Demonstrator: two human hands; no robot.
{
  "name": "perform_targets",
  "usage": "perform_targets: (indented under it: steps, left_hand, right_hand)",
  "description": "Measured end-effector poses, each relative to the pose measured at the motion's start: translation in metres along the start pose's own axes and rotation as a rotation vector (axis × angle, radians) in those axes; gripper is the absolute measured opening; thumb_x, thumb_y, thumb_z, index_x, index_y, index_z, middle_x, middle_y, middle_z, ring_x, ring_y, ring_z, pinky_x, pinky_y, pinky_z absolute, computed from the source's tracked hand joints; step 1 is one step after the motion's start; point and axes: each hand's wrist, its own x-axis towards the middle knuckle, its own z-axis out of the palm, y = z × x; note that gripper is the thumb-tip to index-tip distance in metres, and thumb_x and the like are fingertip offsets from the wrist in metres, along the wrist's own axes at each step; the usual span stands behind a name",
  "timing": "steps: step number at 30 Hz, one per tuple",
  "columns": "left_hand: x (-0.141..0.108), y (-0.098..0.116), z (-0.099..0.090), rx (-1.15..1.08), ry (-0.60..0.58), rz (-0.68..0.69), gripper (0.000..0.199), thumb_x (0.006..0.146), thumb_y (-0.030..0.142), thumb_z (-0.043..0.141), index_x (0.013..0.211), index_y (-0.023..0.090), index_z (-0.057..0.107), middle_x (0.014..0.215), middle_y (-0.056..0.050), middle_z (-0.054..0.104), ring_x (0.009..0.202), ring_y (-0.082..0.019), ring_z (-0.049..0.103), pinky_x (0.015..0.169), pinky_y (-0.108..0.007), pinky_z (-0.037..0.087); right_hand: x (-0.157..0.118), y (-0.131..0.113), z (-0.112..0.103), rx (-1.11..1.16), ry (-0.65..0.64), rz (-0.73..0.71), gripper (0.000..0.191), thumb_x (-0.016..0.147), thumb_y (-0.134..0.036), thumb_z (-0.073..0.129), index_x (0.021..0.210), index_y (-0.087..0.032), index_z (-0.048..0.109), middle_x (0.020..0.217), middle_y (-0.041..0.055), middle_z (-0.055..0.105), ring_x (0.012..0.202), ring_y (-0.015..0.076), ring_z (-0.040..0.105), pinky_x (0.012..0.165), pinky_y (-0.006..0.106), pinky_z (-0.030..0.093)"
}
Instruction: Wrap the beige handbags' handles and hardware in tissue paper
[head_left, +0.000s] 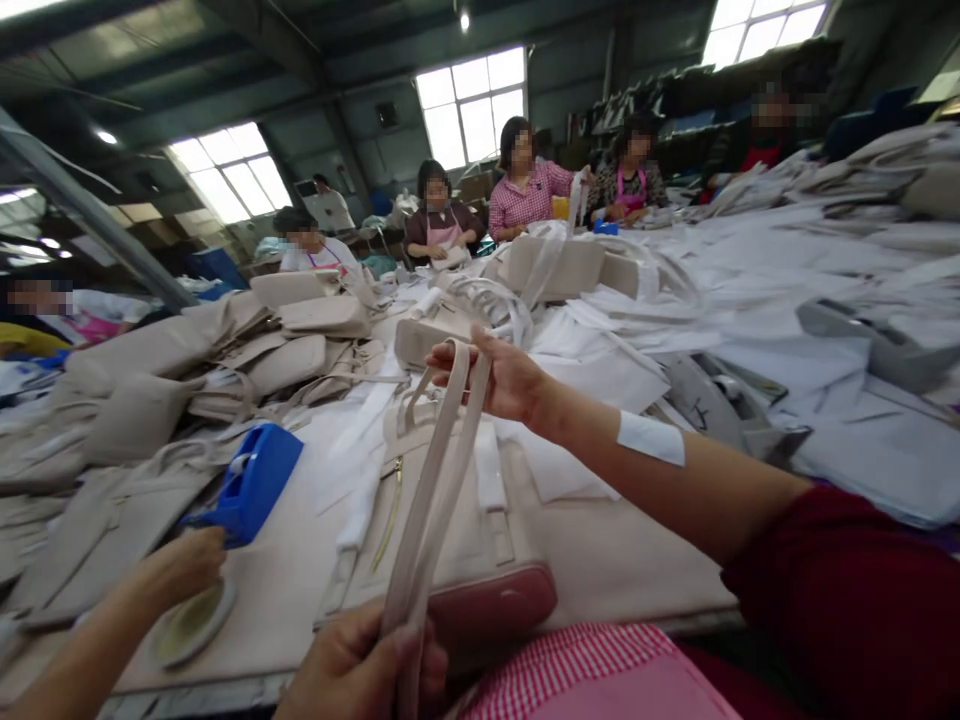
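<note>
A long beige strap [430, 500] runs doubled over a beige handbag with a gold zipper [487, 545]. My left hand [367, 660], at the bottom centre, is closed round the strap's two lengths. The looped upper end passes over the fingers of my right hand [502, 375], which is raised above the bag's top edge with the strap between thumb and fingers. White wrapping covers parts of the bag's handles, and its reddish base faces me. A piece of white tape [651, 438] is stuck to my right forearm.
Another person's hand [191, 565] is at the left, by a blue tape dispenser [262, 480] and a round dish [195, 625]. Beige bags [142, 430] are heaped behind. White sheets [750, 260] and grey dispensers [720, 400] lie to the right. Several people sit across the table.
</note>
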Motion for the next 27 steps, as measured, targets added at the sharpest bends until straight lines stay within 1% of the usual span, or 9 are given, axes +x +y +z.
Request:
perform_targets:
  steps: [2, 5, 7, 9, 14, 16, 21, 24, 27]
  left_hand:
    - [0.004, 0.017, 0.006, -0.019, 0.105, 0.06, 0.038, 0.069, 0.05, 0.078, 0.079, 0.014, 0.071, 0.069, -0.009, 0.073, 0.062, -0.02, 0.066, 0.059, -0.029, 0.051]
    - [0.011, 0.042, 0.019, 0.019, 0.087, 0.17, 0.035, 0.074, 0.047, 0.074, 0.079, 0.012, 0.072, 0.07, -0.011, 0.073, 0.062, -0.021, 0.068, 0.057, -0.029, 0.052]
    - [0.015, 0.051, 0.025, 0.024, 0.061, 0.214, 0.032, 0.078, 0.044, 0.07, 0.078, 0.012, 0.072, 0.071, -0.011, 0.074, 0.064, -0.021, 0.069, 0.062, -0.029, 0.054]
    - [0.016, 0.05, 0.028, -0.012, 0.026, 0.201, 0.027, 0.081, 0.04, 0.068, 0.081, 0.013, 0.071, 0.074, -0.01, 0.074, 0.067, -0.02, 0.069, 0.064, -0.029, 0.054]
    - [0.005, 0.026, 0.013, -0.113, -0.166, 0.043, 0.026, 0.08, 0.039, 0.069, 0.08, 0.014, 0.066, 0.073, -0.009, 0.073, 0.06, -0.016, 0.067, 0.051, -0.021, 0.05]
    - [0.002, 0.02, 0.006, -0.126, -0.132, 0.025, 0.028, 0.079, 0.04, 0.07, 0.075, 0.013, 0.064, 0.07, -0.009, 0.072, 0.056, -0.015, 0.066, 0.049, -0.02, 0.049]
    - [0.006, 0.02, -0.003, -0.169, 0.024, 0.09, 0.03, 0.079, 0.041, 0.069, 0.082, 0.013, 0.062, 0.068, -0.008, 0.073, 0.054, -0.014, 0.067, 0.049, -0.02, 0.049]
    - [0.005, 0.02, -0.007, -0.161, 0.037, 0.114, 0.03, 0.081, 0.042, 0.067, 0.085, 0.013, 0.062, 0.071, -0.008, 0.074, 0.055, -0.014, 0.067, 0.049, -0.019, 0.05]
    - [0.0, 0.014, -0.012, -0.153, -0.027, 0.072, 0.031, 0.082, 0.043, 0.066, 0.085, 0.013, 0.062, 0.077, -0.009, 0.075, 0.059, -0.013, 0.069, 0.05, -0.018, 0.051]
  right_hand:
    - [-0.013, 0.018, 0.017, 0.001, -0.185, 0.078, 0.054, 0.088, -0.063, 0.05, 0.098, -0.013, 0.069, 0.099, 0.0096, 0.071, 0.09, 0.021, 0.066, 0.081, 0.035, 0.05]
    - [-0.041, 0.053, 0.042, -0.229, -0.384, 0.185, 0.048, 0.078, -0.055, 0.069, 0.099, -0.012, 0.072, 0.094, 0.0085, 0.072, 0.09, 0.0201, 0.066, 0.084, 0.033, 0.049]
    - [-0.056, 0.069, 0.05, -0.391, -0.344, 0.164, 0.041, 0.078, -0.048, 0.072, 0.099, -0.012, 0.074, 0.09, 0.0082, 0.073, 0.085, 0.0199, 0.066, 0.081, 0.033, 0.05]
    - [-0.061, 0.072, 0.049, -0.453, -0.221, 0.113, 0.037, 0.082, -0.046, 0.069, 0.098, -0.013, 0.074, 0.091, 0.0095, 0.073, 0.083, 0.0205, 0.067, 0.078, 0.033, 0.051]
    - [-0.04, 0.056, 0.029, -0.245, 0.071, 0.008, 0.031, 0.087, -0.044, 0.064, 0.097, -0.016, 0.072, 0.102, 0.0117, 0.074, 0.09, 0.0229, 0.071, 0.087, 0.038, 0.052]
    - [-0.035, 0.057, 0.032, -0.184, 0.074, 0.042, 0.031, 0.087, -0.043, 0.064, 0.102, -0.016, 0.069, 0.103, 0.0119, 0.074, 0.09, 0.0238, 0.072, 0.088, 0.041, 0.053]
    - [-0.043, 0.086, 0.065, -0.263, -0.102, 0.259, 0.035, 0.082, -0.037, 0.07, 0.109, -0.015, 0.067, 0.101, 0.0123, 0.075, 0.087, 0.0227, 0.072, 0.081, 0.037, 0.055]
    - [-0.042, 0.096, 0.075, -0.35, -0.059, 0.248, 0.031, 0.079, -0.034, 0.073, 0.101, -0.014, 0.069, 0.094, 0.011, 0.076, 0.08, 0.0203, 0.072, 0.074, 0.032, 0.055]
    - [-0.034, 0.096, 0.073, -0.381, 0.02, 0.19, 0.029, 0.077, -0.032, 0.074, 0.101, -0.016, 0.07, 0.095, 0.0096, 0.076, 0.083, 0.0206, 0.071, 0.068, 0.029, 0.055]
